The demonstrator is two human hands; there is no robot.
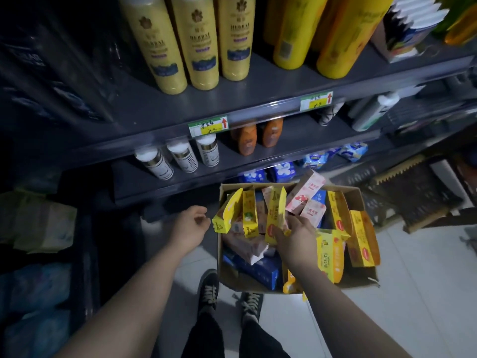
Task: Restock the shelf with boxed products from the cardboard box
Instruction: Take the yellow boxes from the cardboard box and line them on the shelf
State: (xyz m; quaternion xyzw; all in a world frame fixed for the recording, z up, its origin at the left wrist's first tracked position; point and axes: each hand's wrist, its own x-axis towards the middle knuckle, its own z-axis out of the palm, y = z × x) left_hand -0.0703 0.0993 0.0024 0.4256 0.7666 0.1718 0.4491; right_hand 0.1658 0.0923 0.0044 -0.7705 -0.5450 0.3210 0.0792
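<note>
Pick-up step. Right hand (pixel 296 235) is closed round a yellow box (pixel 275 210) inside the cardboard box (pixel 357 200), on floor (pixel 413 267) below shelf (pixel 144 182). Left hand (pixel 189 226) is loosely curled, empty. Next, prob.: yellow box to be lifted clear & placed on shelf.

Cardboard box (pixel 358 200) on floor (pixel 413 280) before shelf (pixel 167 188), boxed products (pixel 276 215) inside (some upright), bottles (pixel 204 42) on tiers above

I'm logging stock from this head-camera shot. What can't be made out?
Head view:
- Right hand: its back hides whether the fingers grip the yellow box.
- Cardboard box: top cartons cover the lower layers.
- Price tags: writing too small, blurred.
- Left-side shelving: too dark to identify goods.
</note>
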